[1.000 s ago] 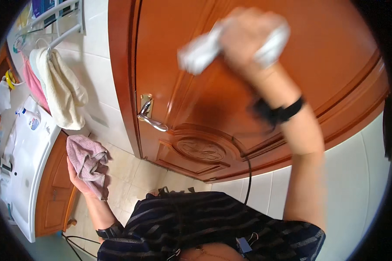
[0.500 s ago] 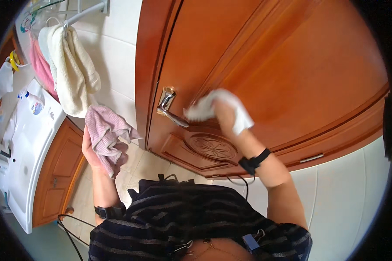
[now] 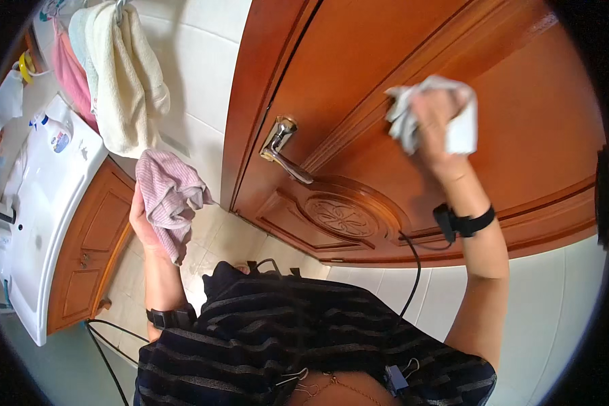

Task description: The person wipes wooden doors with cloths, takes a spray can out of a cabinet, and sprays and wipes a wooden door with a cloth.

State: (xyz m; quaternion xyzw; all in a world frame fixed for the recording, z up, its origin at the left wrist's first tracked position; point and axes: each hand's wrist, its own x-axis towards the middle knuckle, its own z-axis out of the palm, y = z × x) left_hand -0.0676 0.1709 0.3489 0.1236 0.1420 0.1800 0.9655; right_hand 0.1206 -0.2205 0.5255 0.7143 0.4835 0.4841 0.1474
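A reddish-brown wooden door (image 3: 507,128) with carved panels fills the upper right. Against its surface, right of the metal lever handle (image 3: 284,149), my right hand (image 3: 440,125) presses a white cloth (image 3: 463,132), slightly smeared by motion. At the left, my left hand (image 3: 144,227) holds up a crumpled pink ribbed cloth (image 3: 169,189), which hangs over the palm and hides most of the fingers. The left hand is apart from the door, between it and the washbasin.
Cream (image 3: 125,81) and pink (image 3: 71,74) towels hang from a rail on the tiled wall. A white washbasin (image 3: 61,183) stands at the left on a wooden cabinet (image 3: 91,247), with a spray bottle (image 3: 55,134) on it. Black cables (image 3: 416,284) run from both wristbands.
My right hand has moved right and upward across the door with the white cloth, away from the handle. The view has shifted a little; my left hand still holds the pink cloth.
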